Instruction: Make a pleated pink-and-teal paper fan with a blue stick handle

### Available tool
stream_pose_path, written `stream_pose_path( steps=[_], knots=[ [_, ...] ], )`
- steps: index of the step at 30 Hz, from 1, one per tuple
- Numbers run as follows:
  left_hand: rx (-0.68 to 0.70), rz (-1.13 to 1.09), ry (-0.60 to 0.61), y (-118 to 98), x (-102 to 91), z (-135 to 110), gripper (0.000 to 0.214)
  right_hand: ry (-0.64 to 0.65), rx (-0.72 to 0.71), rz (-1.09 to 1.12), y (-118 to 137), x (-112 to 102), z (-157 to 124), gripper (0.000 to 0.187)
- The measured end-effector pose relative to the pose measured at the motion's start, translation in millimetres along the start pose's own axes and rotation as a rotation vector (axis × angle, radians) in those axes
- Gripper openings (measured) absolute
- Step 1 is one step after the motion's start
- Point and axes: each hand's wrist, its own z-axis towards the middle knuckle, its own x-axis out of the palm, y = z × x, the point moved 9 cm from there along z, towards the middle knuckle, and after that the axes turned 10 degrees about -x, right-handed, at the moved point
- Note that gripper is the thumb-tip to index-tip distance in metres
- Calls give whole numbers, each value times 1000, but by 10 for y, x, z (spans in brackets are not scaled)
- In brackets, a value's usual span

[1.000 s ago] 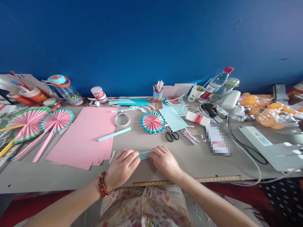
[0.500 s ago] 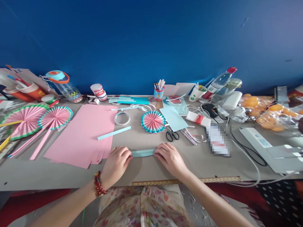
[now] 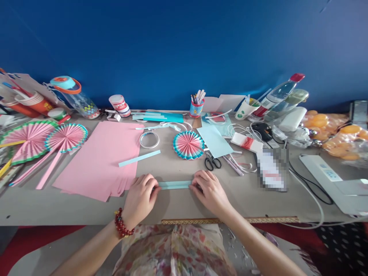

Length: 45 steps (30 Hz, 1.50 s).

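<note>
A light blue paper strip [image 3: 174,185] stretches between my hands just above the table's near part, with a crease line along its length. My left hand [image 3: 143,195] pinches its left end; a red bead bracelet circles that wrist. At the other end, my right hand [image 3: 209,191] is closed on the strip with bent fingers. A second pale blue strip [image 3: 139,158] lies beyond my left hand, partly over pink paper sheets [image 3: 97,161]. Farther out are a round pleated paper rosette [image 3: 189,145] and black-handled scissors [image 3: 213,163], partly under a pale blue sheet [image 3: 215,141].
Two pleated fans [image 3: 66,138] lie at the left. A tape roll [image 3: 149,140] sits behind the strips. Along the wall stand a pen holder [image 3: 197,107], a paper cup [image 3: 245,109] and bottles. A power strip [image 3: 324,170] and cables lie at the right.
The strip now shows a lengthwise crease and two shades where it looked flatter before. My hands still hold both ends, and my right fingers are more bent. The view has shifted slightly.
</note>
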Motion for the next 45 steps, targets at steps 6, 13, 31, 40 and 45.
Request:
stream_pose_path(
  steps=[6,13,31,40,45],
  knots=[
    [4,17,5,1,-9,34,11,23,2,-14,1,0,22,11],
    [1,16,37,12,-7,56,12,58,15,-12,-19,17,44,11],
    [-42,113,-3,43,-126,36,15,13,76,26,-90,13,1,14],
    [-78,167,-49,157,-169,-50,12,24,78,35,-96,19,7,14],
    [-91,151,-84,237,-206,-77,7,17,75,38,-107,25,3,13]
  ],
)
